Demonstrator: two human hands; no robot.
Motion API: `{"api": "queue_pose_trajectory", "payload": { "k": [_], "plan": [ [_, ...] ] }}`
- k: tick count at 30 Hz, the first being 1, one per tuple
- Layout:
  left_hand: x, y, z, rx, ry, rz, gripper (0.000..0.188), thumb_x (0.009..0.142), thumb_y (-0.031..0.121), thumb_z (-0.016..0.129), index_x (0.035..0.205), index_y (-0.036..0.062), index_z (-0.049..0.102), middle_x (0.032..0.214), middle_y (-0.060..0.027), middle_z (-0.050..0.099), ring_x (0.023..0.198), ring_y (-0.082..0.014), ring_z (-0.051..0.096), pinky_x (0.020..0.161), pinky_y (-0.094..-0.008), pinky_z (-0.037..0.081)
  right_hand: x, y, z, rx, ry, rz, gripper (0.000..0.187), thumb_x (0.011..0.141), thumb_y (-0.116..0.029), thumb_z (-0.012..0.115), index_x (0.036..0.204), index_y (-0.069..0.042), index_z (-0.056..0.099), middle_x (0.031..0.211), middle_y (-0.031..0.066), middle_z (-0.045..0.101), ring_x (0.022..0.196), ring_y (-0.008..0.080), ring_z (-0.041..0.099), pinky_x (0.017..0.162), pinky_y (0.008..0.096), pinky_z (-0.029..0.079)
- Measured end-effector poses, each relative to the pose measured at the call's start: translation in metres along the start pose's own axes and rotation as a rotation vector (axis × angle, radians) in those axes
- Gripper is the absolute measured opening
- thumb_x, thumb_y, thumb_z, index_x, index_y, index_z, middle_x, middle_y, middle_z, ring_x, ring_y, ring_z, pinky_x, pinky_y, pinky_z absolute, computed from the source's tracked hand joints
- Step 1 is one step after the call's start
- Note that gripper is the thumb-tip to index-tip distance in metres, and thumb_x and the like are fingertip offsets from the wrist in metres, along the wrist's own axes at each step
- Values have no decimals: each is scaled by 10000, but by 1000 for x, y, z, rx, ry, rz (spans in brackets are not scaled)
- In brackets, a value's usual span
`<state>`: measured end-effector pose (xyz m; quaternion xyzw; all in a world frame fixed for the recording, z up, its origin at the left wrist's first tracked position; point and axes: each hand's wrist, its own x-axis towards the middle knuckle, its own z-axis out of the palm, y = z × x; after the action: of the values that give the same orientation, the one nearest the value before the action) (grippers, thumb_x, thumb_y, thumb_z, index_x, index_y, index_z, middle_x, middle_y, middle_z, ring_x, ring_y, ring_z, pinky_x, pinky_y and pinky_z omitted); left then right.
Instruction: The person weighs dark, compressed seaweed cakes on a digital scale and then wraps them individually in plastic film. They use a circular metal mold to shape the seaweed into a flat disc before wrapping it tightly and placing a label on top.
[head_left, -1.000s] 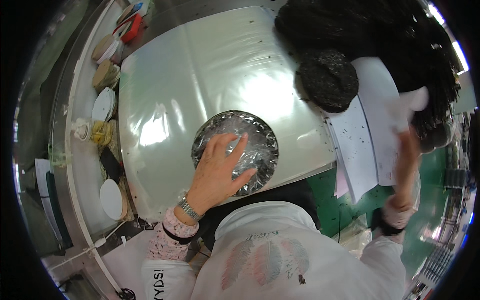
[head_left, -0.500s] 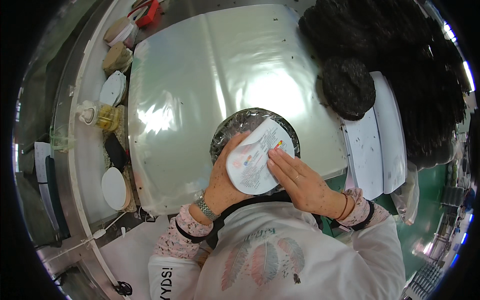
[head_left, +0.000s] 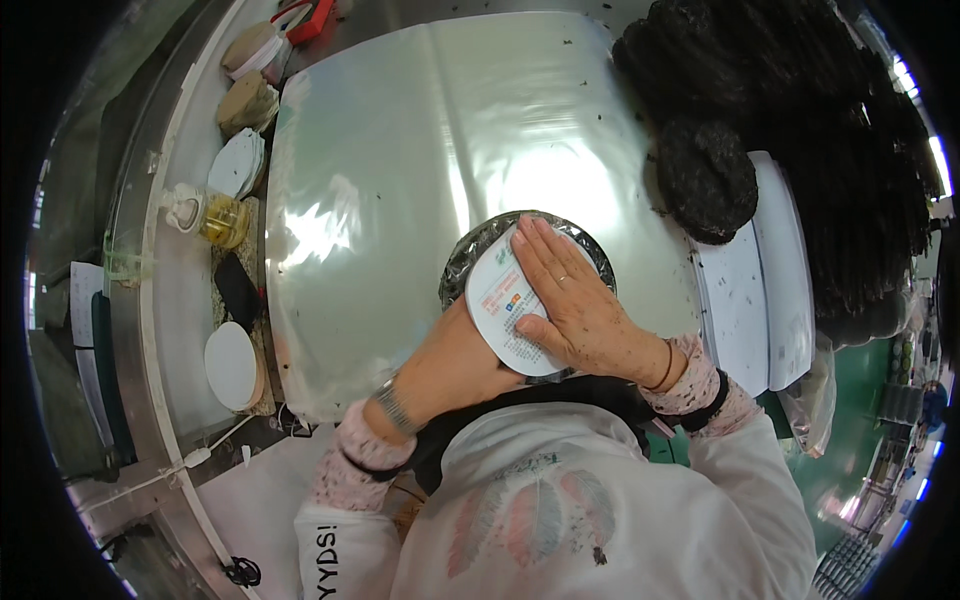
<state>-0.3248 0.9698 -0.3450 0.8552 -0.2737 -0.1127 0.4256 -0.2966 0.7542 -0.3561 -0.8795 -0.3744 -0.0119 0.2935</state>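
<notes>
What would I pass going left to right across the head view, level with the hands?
White round disc → left hand → round white paper label → right hand → stack of white sheets

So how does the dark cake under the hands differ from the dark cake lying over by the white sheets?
The wrapped dark cake sits in shiny clear film, mostly hidden by a round white label and both hands; the bare dark cake has no film or label and shows fully. The wrapped one lies on the plastic-covered table, the bare one partly on the white sheets. Both are round, flat and dark.
</notes>
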Motion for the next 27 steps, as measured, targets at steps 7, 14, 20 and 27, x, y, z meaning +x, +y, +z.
{"api": "queue_pose_trajectory", "payload": {
  "k": [7,14,20,27],
  "plan": [
    [-40,-20,7,274,255,62,422,893,88,653,1300,-23,658,1388,-201,626,1435,-365,462,1195,-488,349,6,-12,0,-72,-98,-33,851,1031,-641,413,1589,-2,348,1667,211,302,1545,420,259,1250,565,198],
    [-36,-15,16,114,412,-9,409,992,181,582,1346,-17,627,1347,-196,650,1333,-358,561,1157,-476,395,4,-12,6,-211,-181,-68,914,995,-714,398,1589,-20,361,1669,208,297,1557,408,227,1256,585,151],
    [13,-44,10,-617,701,-376,422,1112,249,444,1366,-60,580,1296,-169,687,1190,-199,630,1054,-354,480,2,-15,13,-289,-186,-110,1008,946,-802,362,1578,-16,380,1654,266,285,1549,458,210,1215,652,155],
    [32,-57,20,-893,655,-395,500,1118,312,480,1415,-87,531,1304,-160,671,1142,-179,645,999,-296,511,-16,-53,17,-102,-290,-179,1046,930,-811,404,1539,40,412,1649,263,294,1539,469,226,1208,687,152]
  ]
}}
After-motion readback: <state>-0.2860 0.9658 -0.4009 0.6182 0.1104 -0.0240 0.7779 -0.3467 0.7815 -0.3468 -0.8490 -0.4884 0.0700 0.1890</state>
